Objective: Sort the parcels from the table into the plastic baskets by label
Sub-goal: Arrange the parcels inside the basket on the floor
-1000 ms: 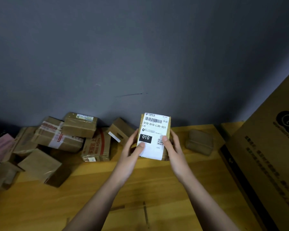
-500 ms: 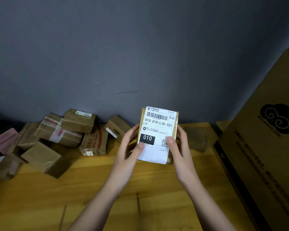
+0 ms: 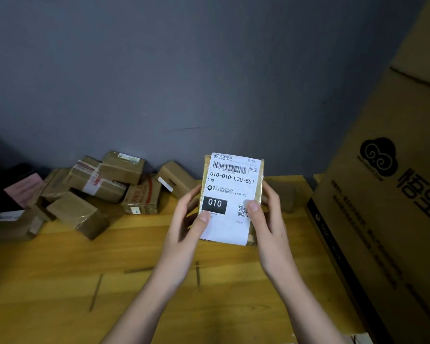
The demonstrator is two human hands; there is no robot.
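Note:
I hold a small brown parcel upright above the wooden table, its white label facing me. The label reads 010-010-L30-551, with 010 in a black box. My left hand grips its left edge, thumb on the label's lower left. My right hand grips the right edge, thumb on the label beside the QR code. A heap of several brown parcels lies at the table's back left against the wall. No plastic basket is in view.
A big cardboard box with a cloud logo stands at the right edge of the table. A pink packet lies at the far left. Another small brown parcel sits behind my right hand. A grey wall closes the back.
Both hands have lifted the labelled parcel slightly higher and nearer to me. The view has shifted a little to the right, showing more of the big box.

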